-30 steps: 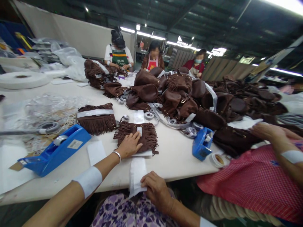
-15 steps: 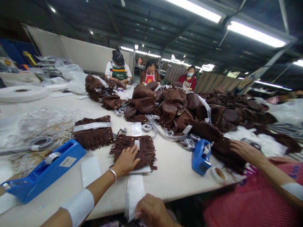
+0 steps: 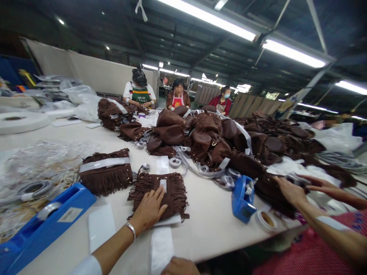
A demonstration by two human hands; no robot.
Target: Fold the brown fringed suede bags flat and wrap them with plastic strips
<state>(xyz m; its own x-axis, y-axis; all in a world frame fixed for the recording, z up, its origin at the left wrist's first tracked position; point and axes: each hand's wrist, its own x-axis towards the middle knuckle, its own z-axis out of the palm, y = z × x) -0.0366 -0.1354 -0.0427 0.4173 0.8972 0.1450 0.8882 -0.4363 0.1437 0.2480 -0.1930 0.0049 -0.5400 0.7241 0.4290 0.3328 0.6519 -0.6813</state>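
My left hand [image 3: 150,210] lies flat on a dark brown fringed suede bag [image 3: 172,191], fingers stretched out. Its fingertips rest by a small whitish wrapped piece [image 3: 163,185] on the bag's front. Under the bag's near edge shows a white sheet [image 3: 172,220]. At the bottom edge of the picture, my right hand [image 3: 180,266] is cut off; its knuckles look curled, and anything in its fingers is hidden. Beside it, a white translucent strip [image 3: 161,244] extends toward the table's front edge. A second fringed bag [image 3: 106,181], with a pale band [image 3: 104,164] across it, lies to the left.
Blue tape dispensers stand left [image 3: 57,221] and right [image 3: 242,202], the right one near a tape roll [image 3: 267,220]. Brown bags [image 3: 200,137] are heaped behind. A co-worker's hand [image 3: 291,191] touches dark fabric at right. Several people sit across the table. Clear plastic [image 3: 40,160] lies left.
The view has shifted, so the table items appear slightly lower and further left. My right hand has dropped mostly out of the picture. My left hand stays on the bag.
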